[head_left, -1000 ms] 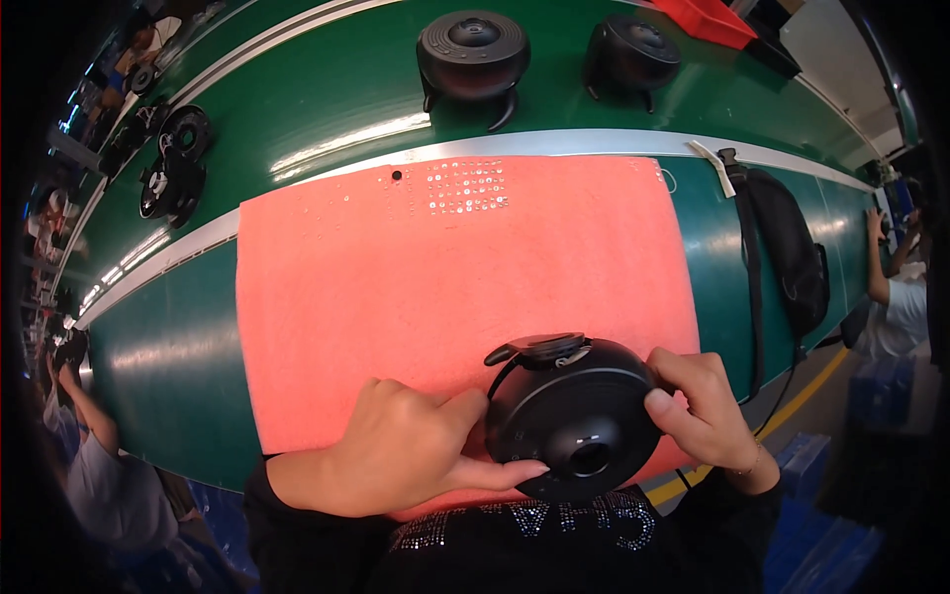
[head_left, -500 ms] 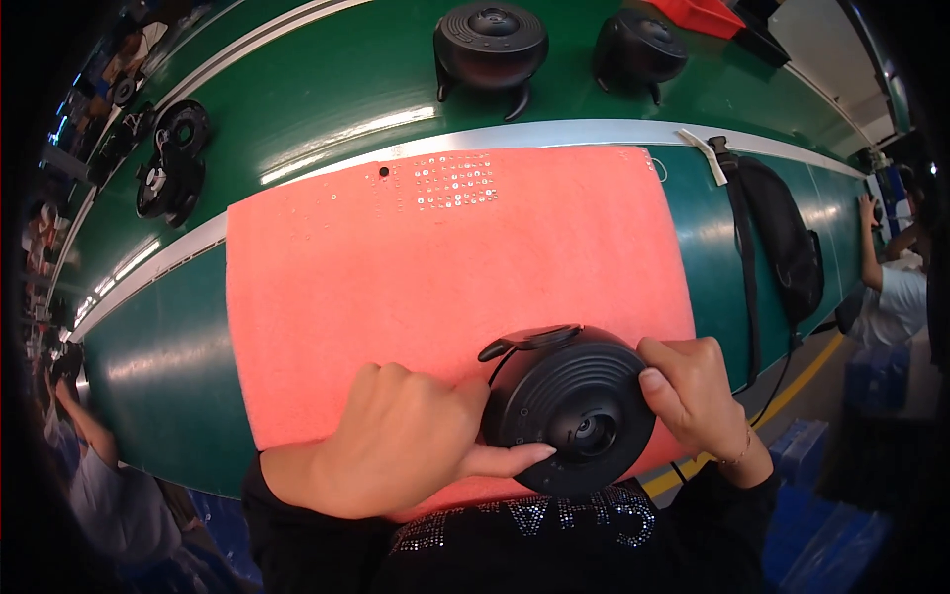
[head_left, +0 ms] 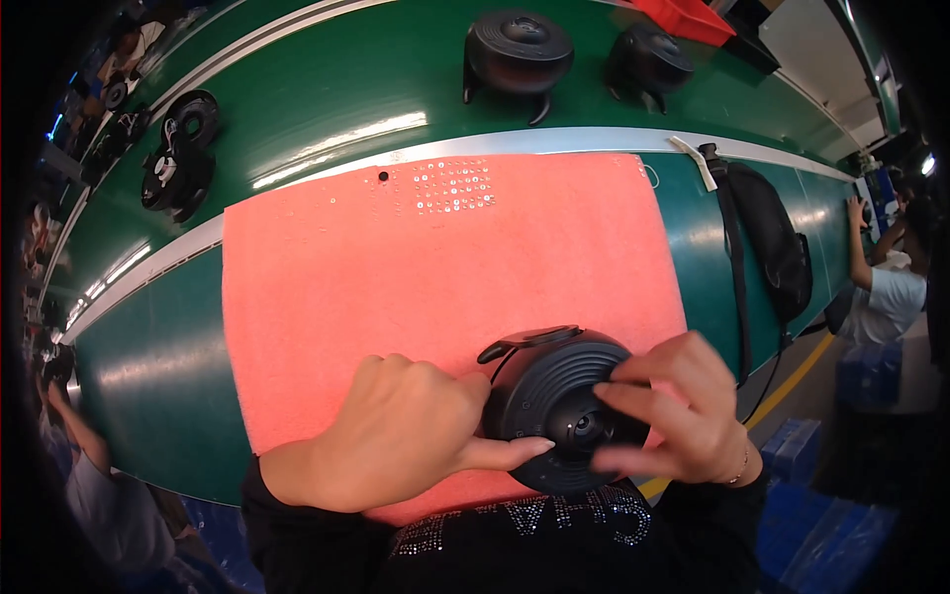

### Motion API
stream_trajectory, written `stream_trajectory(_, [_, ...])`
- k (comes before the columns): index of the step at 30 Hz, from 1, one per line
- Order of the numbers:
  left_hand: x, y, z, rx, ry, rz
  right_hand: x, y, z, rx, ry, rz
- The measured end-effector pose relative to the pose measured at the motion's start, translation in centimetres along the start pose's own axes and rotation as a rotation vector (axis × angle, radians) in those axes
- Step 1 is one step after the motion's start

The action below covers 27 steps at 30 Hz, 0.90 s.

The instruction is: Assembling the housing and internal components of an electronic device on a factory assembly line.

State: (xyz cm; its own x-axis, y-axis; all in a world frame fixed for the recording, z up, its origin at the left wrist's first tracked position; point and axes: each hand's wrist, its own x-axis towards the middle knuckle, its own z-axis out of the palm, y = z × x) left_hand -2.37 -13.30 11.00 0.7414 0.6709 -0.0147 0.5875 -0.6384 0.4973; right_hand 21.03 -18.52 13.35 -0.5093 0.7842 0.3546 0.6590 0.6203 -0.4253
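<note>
A black round device (head_left: 554,376) with ringed ridges and a lens-like centre sits tilted at the near edge of the pink mat (head_left: 445,277), close to my body. My left hand (head_left: 406,431) grips its left side, with the thumb lying across the front face near the centre. A curved black leg (head_left: 529,342) sticks out at its top left. Over the right part of the face is my right hand (head_left: 683,411), slightly blurred. Its thumb and fingers are spread apart around the centre and hold nothing visible; whether they touch the face I cannot tell.
Rows of small screws (head_left: 453,186) and a black knob-like piece (head_left: 384,176) lie at the mat's far edge. Beyond the rail, two similar black devices (head_left: 520,49) stand on the green belt (head_left: 327,79), with black parts (head_left: 178,158) at left. A black pouch (head_left: 772,238) lies right.
My right hand has left the device's right rim and moved over its face, its fingers spreading. My left hand keeps its grip. The devices on the belt have shifted slightly rightward in view.
</note>
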Motion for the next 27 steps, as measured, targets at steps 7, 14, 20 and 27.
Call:
stream_trajectory(7, [0.0,0.3,-0.2,-0.001,-0.043,-0.005,0.5,0.2,-0.6,0.125,-0.285,-0.202])
stream_trajectory(14, [0.2,-0.1,-0.2,-0.023,-0.064,0.013,0.5,0.0,0.6,0.321,-0.320,-0.222])
stream_trajectory(20, [0.1,-0.1,-0.7,0.006,-0.064,0.005,0.1,0.8,0.7,0.125,-0.174,0.026])
stream_trajectory(27, [0.0,0.0,-0.5,0.026,-0.090,-0.003,-0.6,0.4,1.7,0.073,-0.248,0.063])
